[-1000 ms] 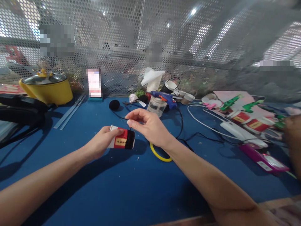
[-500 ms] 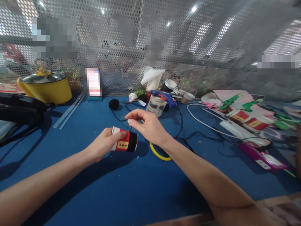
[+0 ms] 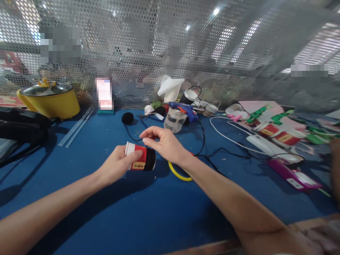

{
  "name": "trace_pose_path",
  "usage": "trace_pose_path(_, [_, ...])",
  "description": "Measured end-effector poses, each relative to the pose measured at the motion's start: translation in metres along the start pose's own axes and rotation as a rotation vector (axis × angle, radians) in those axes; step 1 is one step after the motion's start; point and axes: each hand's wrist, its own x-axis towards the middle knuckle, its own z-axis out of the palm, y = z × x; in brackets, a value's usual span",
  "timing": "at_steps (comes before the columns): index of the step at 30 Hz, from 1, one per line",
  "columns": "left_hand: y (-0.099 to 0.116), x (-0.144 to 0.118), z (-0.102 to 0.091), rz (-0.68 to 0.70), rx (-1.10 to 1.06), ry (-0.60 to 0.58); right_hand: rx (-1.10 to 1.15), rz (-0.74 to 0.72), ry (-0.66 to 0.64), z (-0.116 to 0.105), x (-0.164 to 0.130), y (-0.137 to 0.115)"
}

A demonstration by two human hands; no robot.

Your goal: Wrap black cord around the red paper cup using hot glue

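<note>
my left hand (image 3: 120, 164) gripped the red and white paper cup with a black band (image 3: 140, 160) at centre frame, thumb pressed on its side. the cup lay tilted on its side, long axis running left to right, white rim toward my left hand, black end toward the right. my right hand (image 3: 164, 143) sat just above and right of the black end, thumb and forefinger pinched on a thin black yarn strand (image 3: 131, 136) that led to the small black yarn ball (image 3: 128, 118) at upper centre. the right hand was nearer the black end. a yellow ring (image 3: 180, 173) lay on the blue table (image 3: 148, 212), just right of the cup.
</note>
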Motion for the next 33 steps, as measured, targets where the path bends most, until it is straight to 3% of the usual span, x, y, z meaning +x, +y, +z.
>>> trace_pose_path(13, [0.003,-0.002,0.000,0.034,-0.005,-0.026,-0.060,-0.009,0.007,0.001,-0.001,0.001])
trace_pose_path(23, [0.004,-0.005,0.000,0.034,-0.034,-0.040,0.058,0.073,-0.072,0.001,-0.001,0.003])
trace_pose_path(27, [0.006,-0.003,0.000,-0.016,-0.184,-0.017,0.068,0.123,-0.074,0.000,0.002,0.010])
trace_pose_path(31, [0.011,0.005,-0.003,-0.126,-0.439,0.136,0.033,0.180,0.024,-0.001,0.005,0.018])
trace_pose_path(33, [0.013,0.010,-0.006,-0.181,-0.525,0.183,0.065,0.170,0.003,0.000,0.004,0.016])
